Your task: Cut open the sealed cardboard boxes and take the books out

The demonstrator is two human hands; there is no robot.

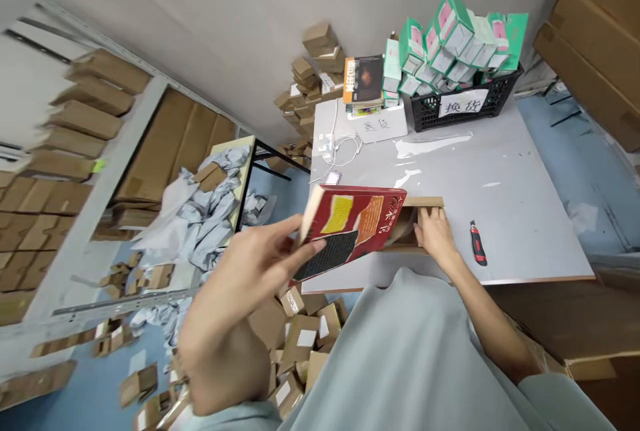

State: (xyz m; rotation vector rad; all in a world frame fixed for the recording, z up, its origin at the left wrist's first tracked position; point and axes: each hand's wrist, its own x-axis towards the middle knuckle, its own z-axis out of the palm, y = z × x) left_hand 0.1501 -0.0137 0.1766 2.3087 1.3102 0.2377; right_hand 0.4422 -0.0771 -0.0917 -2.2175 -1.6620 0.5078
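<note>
A red book [361,228] with yellow, orange and black blocks on its cover is tilted up over the front of the table. My left hand [260,268] grips it at its left edge, thumb across the cover and fingers behind. Partly hidden behind the book, a shallow cardboard box [417,203] lies on the table, its inside showing brown. My right hand [434,234] holds the box at its right end, fingers curled at the edge. To the right of that hand lies a red and black utility knife [478,243], apart from it.
On the white table [530,218], a black crate [465,108] of green-and-white boxes stands at the back, beside a white box [383,123] with books on top. A white cable [345,151] lies at the left. Cardboard parcels [305,338] are heaped on the floor below; grey bags [215,204] cover a side table.
</note>
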